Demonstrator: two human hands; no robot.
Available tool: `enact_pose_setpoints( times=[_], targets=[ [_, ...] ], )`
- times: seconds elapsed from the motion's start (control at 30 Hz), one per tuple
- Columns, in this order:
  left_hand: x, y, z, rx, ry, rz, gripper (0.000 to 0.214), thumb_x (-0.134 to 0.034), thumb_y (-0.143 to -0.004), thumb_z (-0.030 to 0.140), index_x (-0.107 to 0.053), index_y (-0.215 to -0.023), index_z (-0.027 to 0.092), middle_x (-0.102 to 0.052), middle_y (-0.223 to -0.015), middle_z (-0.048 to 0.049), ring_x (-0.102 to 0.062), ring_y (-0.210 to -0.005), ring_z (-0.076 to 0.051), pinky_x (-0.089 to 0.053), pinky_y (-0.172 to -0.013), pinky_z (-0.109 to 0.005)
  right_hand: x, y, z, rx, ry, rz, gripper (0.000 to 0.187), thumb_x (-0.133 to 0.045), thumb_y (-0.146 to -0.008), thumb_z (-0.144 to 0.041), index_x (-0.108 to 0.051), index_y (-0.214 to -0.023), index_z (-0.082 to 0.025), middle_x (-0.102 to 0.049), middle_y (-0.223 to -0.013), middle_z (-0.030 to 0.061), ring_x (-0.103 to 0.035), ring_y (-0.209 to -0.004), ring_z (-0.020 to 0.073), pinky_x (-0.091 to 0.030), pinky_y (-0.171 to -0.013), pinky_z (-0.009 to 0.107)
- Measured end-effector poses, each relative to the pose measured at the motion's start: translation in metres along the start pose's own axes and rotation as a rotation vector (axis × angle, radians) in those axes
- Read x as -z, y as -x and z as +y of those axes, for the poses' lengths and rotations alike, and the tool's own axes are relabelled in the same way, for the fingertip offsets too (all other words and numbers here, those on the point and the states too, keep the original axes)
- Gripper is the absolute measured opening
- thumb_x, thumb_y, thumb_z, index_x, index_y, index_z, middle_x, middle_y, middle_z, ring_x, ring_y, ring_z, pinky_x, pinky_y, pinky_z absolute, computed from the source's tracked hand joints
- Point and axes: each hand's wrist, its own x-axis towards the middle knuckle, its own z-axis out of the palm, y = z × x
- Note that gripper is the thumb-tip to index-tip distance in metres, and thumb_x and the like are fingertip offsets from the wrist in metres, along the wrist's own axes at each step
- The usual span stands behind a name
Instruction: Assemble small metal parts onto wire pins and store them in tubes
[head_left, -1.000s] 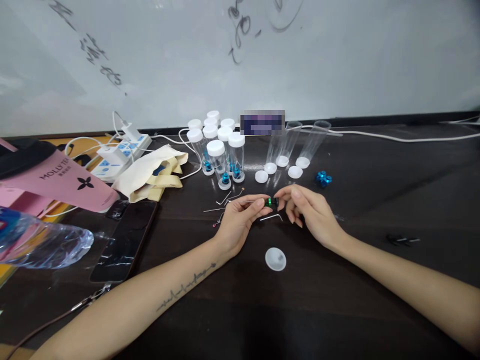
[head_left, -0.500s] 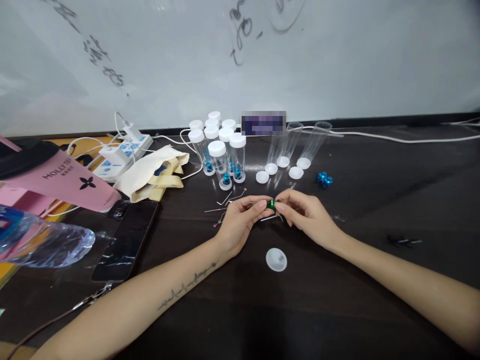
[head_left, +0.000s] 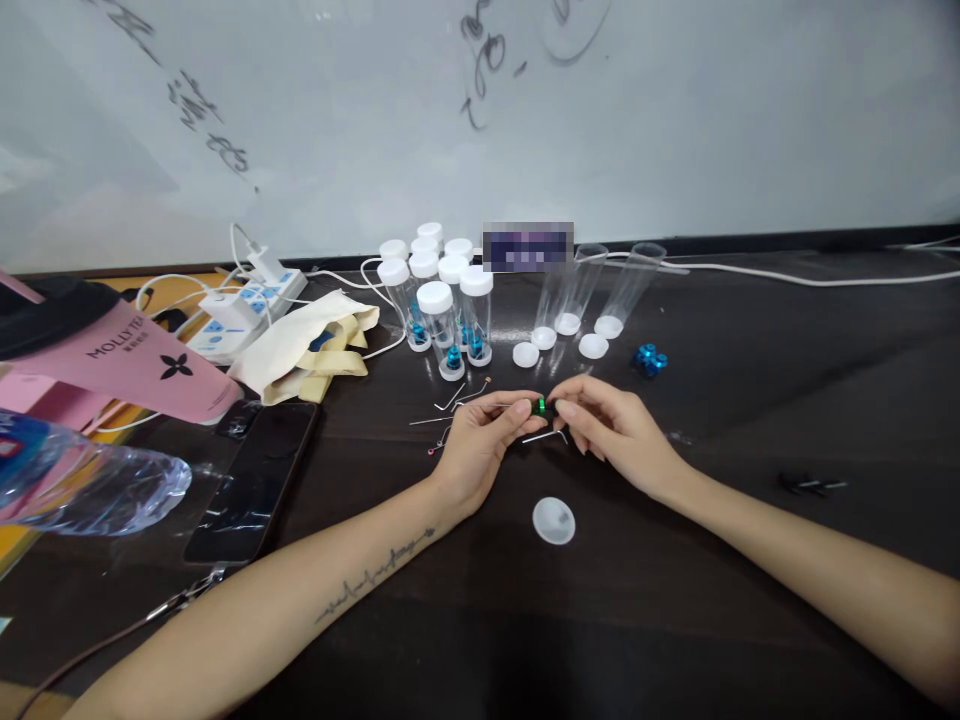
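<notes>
My left hand (head_left: pixel 480 440) pinches a small green and black part (head_left: pixel 541 406) between thumb and fingertips. From the other side, my right hand (head_left: pixel 611 425) closes thumb and fingers on the dark end of the same part. Its exact kind is too small to make out, and the fingertips hide much of it. Just below the hands, an L-shaped hex key (head_left: pixel 545 437) lies on the dark table. A round white cap (head_left: pixel 554 521) rests nearer to me, with something small and dark in it.
Several capped clear tubes (head_left: pixel 436 325) with blue parts stand behind my left hand. Uncapped tubes (head_left: pixel 630 285) and white caps (head_left: pixel 526 354) are at the back. Blue parts (head_left: pixel 649 360) and black pieces (head_left: pixel 811 485) lie right; a phone (head_left: pixel 251 485), bottle (head_left: pixel 97 475) and pink cup (head_left: pixel 142 350) left.
Both hands stay almost in place around the green and black part. The right fingertips have shifted very slightly to the right, showing a little more of its dark end.
</notes>
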Motion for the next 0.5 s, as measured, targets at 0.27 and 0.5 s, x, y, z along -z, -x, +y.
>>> enact_pose_setpoints(
  times=[0.27, 0.5],
  targets=[
    [-0.0001, -0.0007, -0.0004, 0.009, 0.007, -0.026, 0.015, -0.077, -0.075, 0.022, -0.077, -0.088, 0.015, -0.075, -0.082, -0.0027, -0.067, -0.072, -0.008, -0.051, -0.081, -0.02, -0.0001, 0.0, -0.0023, -0.01, 0.009, -0.024, 0.027, -0.053, -0.095, -0.044, -0.06, -0.092, -0.018, -0.058, -0.067, -0.0013, -0.049, -0.049, 0.0087, -0.038, -0.044, 0.021],
    [-0.0003, -0.0003, -0.0007, -0.003, 0.004, -0.015, 0.016, -0.078, -0.073, 0.024, -0.077, -0.087, 0.015, -0.074, -0.084, -0.0032, -0.067, -0.072, -0.009, -0.051, -0.082, -0.022, -0.0001, -0.001, -0.0018, 0.019, -0.015, -0.018, 0.024, -0.057, -0.094, -0.042, -0.056, -0.103, -0.019, -0.053, -0.067, -0.0036, -0.05, -0.051, 0.0091, -0.041, -0.047, 0.022]
  ],
)
